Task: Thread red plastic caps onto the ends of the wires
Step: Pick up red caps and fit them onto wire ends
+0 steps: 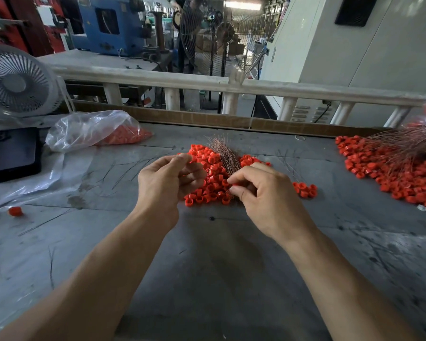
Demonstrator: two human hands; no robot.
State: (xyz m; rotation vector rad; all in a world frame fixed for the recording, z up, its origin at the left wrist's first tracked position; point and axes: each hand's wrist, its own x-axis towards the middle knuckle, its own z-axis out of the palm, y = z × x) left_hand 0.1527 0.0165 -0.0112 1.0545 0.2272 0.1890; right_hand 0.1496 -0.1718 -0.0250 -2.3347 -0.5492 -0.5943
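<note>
My L hand [169, 177] is up at about 10 o'clock of the loose cap pile [213, 178], thumb and forefinger pinched together on what looks like one red cap [193, 158]; it's partly hidden by the fingertips, so I can't swear to it. R hand [261, 190] sits at 4 o'clock of the pile, fingers curled, pinching the near end of the wire bundle [225, 155], or maybe one strand out of it; too fine to tell which. Hands are apart, w/ the pile between them.

Step, as I judge it: pick-and-align. Cap in L, wire end in R, not yet brought together. Next move needs the two hands closing in, wire tip lined up w/ the cap's hole, then pushed through. Thin strand, small hole, so the R pinch has to stay close to the tip or the wire will likely bend.

Counts: 2 hands. 1 bundle of bare wires fanning toward 12 o'clock, strands too many to count. Loose caps in the centre pile: dozens, no exact no. possible. A small cluster [305, 190] at 3 o'clock, approx. 8. 1 stray cap [15, 211] at 9 o'clock on the table [207, 267]. 1 finished heap [394, 166] of capped wires far out at 2 o'clock. 1 plastic bag [94, 130] of more caps at 11 o'clock.
</note>
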